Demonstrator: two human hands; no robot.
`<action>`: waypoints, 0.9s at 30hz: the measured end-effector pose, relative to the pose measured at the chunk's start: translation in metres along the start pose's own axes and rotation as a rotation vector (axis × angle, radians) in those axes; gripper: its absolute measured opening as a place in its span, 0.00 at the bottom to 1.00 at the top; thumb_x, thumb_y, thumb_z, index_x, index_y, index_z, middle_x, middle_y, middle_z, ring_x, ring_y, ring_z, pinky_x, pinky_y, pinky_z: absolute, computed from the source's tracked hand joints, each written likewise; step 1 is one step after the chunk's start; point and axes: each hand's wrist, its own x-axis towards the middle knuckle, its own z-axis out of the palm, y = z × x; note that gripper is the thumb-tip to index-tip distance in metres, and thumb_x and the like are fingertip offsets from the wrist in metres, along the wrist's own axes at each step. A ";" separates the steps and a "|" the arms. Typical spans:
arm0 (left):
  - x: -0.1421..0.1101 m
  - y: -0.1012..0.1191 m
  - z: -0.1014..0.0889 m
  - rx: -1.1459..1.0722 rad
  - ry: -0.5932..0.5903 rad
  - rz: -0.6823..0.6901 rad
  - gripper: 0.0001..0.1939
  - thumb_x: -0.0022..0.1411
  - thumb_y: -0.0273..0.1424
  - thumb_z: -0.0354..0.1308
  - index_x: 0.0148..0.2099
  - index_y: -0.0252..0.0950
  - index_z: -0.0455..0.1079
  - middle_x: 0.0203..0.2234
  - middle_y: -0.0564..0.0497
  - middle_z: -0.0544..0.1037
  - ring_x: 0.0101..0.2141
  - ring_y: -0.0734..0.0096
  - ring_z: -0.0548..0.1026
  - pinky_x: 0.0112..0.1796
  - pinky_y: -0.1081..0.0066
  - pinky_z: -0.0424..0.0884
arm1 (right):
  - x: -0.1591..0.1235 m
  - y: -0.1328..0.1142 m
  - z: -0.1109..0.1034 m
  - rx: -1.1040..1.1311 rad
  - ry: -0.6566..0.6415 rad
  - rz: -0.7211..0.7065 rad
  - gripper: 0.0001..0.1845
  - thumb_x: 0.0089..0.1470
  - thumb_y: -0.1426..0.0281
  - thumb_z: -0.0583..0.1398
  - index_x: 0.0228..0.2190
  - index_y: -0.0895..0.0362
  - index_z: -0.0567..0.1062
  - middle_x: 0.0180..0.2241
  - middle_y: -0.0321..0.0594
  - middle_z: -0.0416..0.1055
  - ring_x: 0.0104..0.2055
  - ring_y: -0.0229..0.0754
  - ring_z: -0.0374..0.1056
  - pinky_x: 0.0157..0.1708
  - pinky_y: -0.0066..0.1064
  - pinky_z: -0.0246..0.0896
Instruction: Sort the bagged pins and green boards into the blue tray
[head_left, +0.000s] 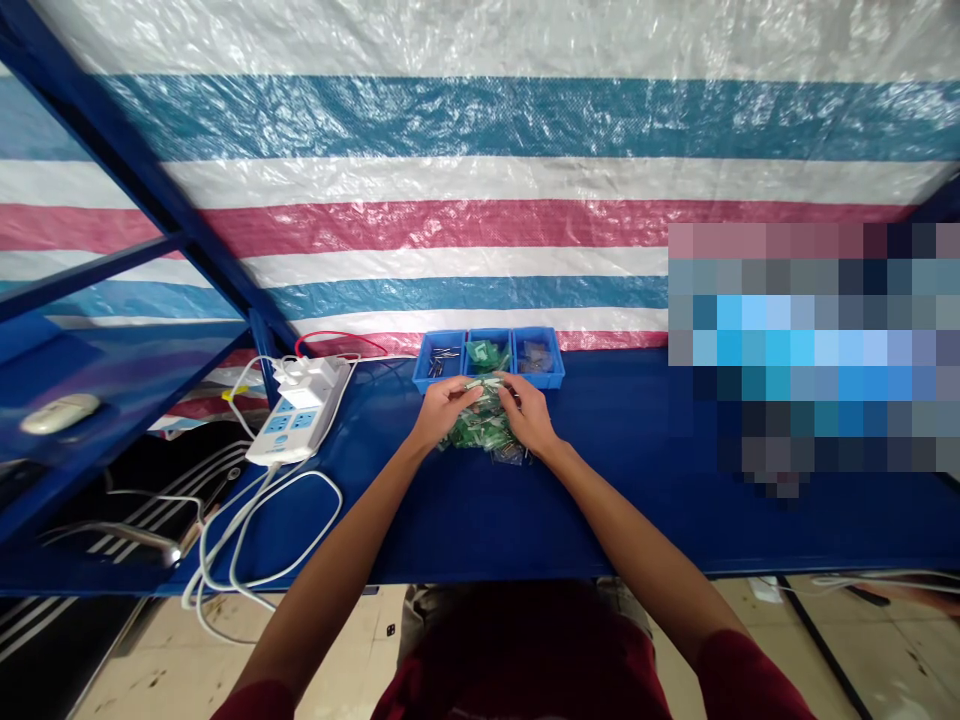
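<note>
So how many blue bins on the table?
3, side by side at the back of the table: left bin, middle bin, right bin. The pixelated area at right could hide more.

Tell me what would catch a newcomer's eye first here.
Probably the glossy striped tarp filling the background. Next, lower centre, the left hand and right hand at a heap of small green pieces, in front of three blue bins. Then the white power strip, farther left on the blue table.
</note>
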 end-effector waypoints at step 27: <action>0.000 0.000 0.005 -0.188 0.032 -0.037 0.21 0.51 0.40 0.67 0.43 0.37 0.64 0.17 0.59 0.71 0.17 0.77 0.69 0.25 0.75 0.67 | 0.001 -0.003 -0.005 0.029 -0.008 -0.076 0.20 0.60 0.69 0.49 0.52 0.52 0.68 0.45 0.44 0.68 0.33 0.39 0.67 0.34 0.31 0.65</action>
